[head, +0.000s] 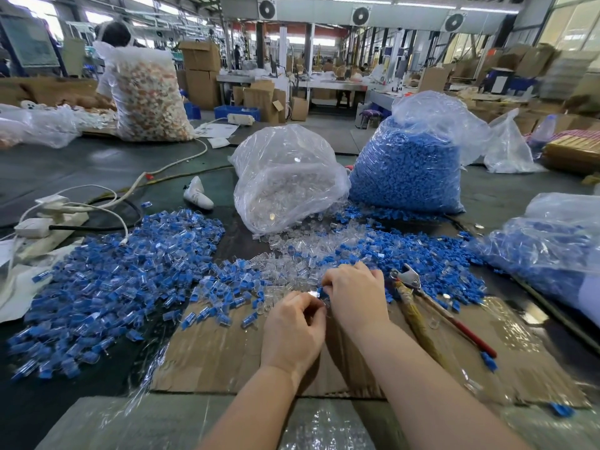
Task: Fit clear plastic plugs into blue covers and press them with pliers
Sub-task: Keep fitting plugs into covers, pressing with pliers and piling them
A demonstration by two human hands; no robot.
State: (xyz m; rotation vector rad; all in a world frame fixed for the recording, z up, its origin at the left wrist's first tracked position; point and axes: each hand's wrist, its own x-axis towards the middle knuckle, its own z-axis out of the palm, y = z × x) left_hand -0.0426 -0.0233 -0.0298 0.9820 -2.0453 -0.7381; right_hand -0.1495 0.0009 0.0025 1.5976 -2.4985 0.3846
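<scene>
My left hand (297, 326) and my right hand (355, 295) meet over the cardboard sheet (227, 355). The left pinches a clear plastic plug (313, 293). The right pinches a blue cover (322, 291) right against it. Loose clear plugs (292, 254) lie just beyond the hands. Loose blue covers (422, 254) spread to the right. Pliers (422, 300) with one red and one wrapped handle lie on the cardboard beside my right hand, untouched.
A big heap of joined blue and clear pieces (107, 280) fills the left. Behind stand a bag of clear plugs (289, 180) and a bag of blue covers (409, 167). Another bag (552, 248) lies right. Power strips and cables (52, 219) lie far left.
</scene>
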